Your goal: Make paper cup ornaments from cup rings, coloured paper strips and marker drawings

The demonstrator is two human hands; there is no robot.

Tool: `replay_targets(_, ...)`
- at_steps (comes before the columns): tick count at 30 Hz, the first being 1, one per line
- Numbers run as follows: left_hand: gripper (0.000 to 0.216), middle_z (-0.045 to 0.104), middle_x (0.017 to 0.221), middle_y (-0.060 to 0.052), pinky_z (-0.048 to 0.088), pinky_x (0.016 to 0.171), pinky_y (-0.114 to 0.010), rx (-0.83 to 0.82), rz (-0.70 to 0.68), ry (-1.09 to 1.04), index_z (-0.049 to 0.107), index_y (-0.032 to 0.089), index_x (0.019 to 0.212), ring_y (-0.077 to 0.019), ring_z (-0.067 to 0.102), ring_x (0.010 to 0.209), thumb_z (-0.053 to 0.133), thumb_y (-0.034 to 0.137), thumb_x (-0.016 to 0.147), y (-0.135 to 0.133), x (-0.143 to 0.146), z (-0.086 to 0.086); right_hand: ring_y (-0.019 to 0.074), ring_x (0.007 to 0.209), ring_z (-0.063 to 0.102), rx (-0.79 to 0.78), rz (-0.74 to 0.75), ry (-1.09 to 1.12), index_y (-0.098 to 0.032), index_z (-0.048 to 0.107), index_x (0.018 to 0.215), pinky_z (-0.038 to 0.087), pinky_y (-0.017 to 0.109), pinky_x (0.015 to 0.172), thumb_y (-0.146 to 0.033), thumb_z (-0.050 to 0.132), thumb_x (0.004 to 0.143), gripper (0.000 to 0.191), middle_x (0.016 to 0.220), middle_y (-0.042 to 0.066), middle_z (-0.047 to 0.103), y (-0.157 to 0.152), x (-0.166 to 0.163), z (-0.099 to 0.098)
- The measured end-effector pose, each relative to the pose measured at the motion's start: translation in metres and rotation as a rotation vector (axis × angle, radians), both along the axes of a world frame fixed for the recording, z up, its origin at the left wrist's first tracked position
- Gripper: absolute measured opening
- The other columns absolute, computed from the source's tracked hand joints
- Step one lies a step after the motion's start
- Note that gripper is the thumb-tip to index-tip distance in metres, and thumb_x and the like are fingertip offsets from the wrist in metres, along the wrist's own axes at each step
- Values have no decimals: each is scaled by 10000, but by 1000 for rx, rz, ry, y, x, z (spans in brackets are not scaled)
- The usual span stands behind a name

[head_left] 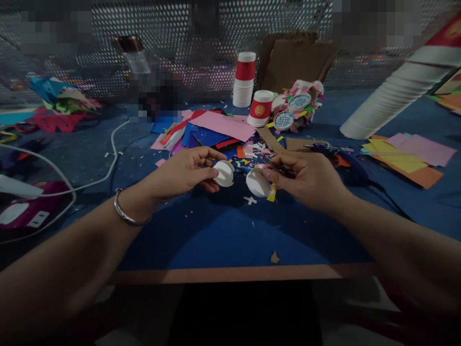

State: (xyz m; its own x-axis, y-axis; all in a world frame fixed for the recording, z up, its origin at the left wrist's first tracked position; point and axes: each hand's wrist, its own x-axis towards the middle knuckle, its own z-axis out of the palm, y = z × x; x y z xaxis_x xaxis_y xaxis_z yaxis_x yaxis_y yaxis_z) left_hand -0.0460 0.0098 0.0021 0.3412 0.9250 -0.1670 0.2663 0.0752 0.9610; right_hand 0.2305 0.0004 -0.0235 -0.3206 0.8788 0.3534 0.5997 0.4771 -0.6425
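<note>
My left hand (182, 172) pinches a small white round disc (224, 173) between thumb and fingers, a little above the blue table (201, 230). A silver bangle sits on that wrist. My right hand (306, 178) is closed on a second white round piece (257, 183), held close beside the first; the two discs are a short gap apart. A small white cross-shaped scrap (249, 200) lies on the table just below them.
Sheets of coloured paper (216, 129) and several scraps lie behind my hands. Red-and-white paper cups (260, 108) and a cup stack (244, 79) stand further back. A blue glue gun (342, 161) lies at right, near yellow and pink sheets (410, 156). White cables (108, 163) run at left.
</note>
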Motion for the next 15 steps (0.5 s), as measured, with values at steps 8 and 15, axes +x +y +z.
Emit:
replay_targets(8, 382, 768, 989, -70, 508, 580, -272, 397, -139, 604, 767, 190, 1269, -148, 674, 647, 705, 344, 925, 1, -10, -4, 172, 621, 602, -78, 102, -389, -207, 752, 841, 366, 309, 600, -379, 655, 949, 224, 704, 26, 719, 5, 2, 7)
replay_targets(15, 226, 712, 846, -29, 460, 613, -282, 587, 50, 515, 744, 192, 968, -132, 609, 641, 601, 367, 983, 14, -16, -10, 220, 731, 688, -33, -17, -488, -221, 791, 884, 431, 335, 649, -391, 641, 949, 236, 799, 54, 781, 11, 10, 6)
